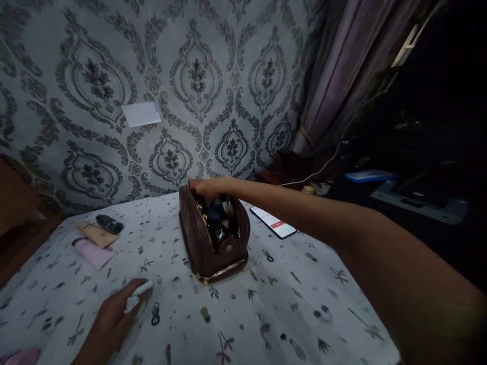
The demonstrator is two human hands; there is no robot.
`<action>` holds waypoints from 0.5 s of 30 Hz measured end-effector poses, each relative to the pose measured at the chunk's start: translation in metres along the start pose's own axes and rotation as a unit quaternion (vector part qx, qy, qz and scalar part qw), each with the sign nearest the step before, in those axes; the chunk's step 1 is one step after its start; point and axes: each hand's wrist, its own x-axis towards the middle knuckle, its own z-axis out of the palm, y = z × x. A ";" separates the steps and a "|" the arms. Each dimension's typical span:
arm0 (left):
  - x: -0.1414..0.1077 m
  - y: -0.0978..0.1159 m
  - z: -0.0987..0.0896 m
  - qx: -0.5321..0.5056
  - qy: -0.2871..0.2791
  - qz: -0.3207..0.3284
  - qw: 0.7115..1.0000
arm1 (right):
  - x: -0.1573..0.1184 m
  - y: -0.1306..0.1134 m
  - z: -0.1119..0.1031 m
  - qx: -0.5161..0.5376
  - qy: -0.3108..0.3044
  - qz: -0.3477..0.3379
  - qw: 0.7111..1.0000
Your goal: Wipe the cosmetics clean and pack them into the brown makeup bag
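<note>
A brown leather-look cosmetic bag (194,238) with gold zips stands unzipped on the table, packed with dark bottles and other small items (218,230). My right hand (211,188) reaches across to the bag's far end, its fingers closed at the brown flap there; the fingertips are partly hidden. Nearer the front, to the left of the bag, my left hand (114,312) is closed around a small white, crumpled-looking piece (137,294), perhaps tissue. That hand is apart from the bag.
At the left lie a pink tube (92,252), a tan tube (97,233) and a dark bottle (109,223). A lit phone (274,222) rests right of the bag, under my right forearm. Patterned wallpaper (196,86) rises behind the printed tablecloth (228,324).
</note>
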 end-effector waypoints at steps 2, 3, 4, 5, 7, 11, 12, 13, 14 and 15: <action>0.000 0.001 0.000 -0.002 0.002 0.000 1.000 | -0.002 0.002 -0.003 -0.006 0.009 -0.006 1.000; 0.001 0.001 0.000 -0.005 0.000 -0.001 1.000 | -0.003 0.004 -0.006 -0.009 0.020 -0.016 1.000; 0.001 0.001 0.001 -0.008 -0.001 -0.001 1.000 | -0.004 0.007 -0.010 -0.014 0.034 -0.029 0.999; 0.000 0.001 0.002 -0.012 0.001 -0.001 1.000 | -0.004 0.010 -0.014 -0.021 0.046 -0.040 0.998; 0.000 -0.002 0.004 -0.020 0.005 -0.001 1.000 | -0.005 0.017 -0.022 -0.044 0.060 -0.044 0.996; -0.003 -0.009 0.007 -0.033 0.003 -0.008 0.999 | 0.000 0.022 -0.028 -0.102 0.048 -0.003 0.994; -0.003 -0.010 0.008 -0.034 -0.001 -0.009 0.999 | 0.001 0.020 -0.027 -0.114 0.047 -0.004 0.992; -0.003 -0.010 0.008 -0.031 -0.004 -0.012 0.999 | 0.002 0.019 -0.026 -0.122 0.046 -0.009 0.991; -0.003 -0.010 0.008 -0.027 -0.005 -0.015 1.000 | 0.003 0.017 -0.024 -0.125 0.045 -0.014 0.991; -0.003 -0.009 0.007 -0.021 -0.004 -0.017 1.000 | 0.003 0.015 -0.023 -0.124 0.044 -0.018 0.991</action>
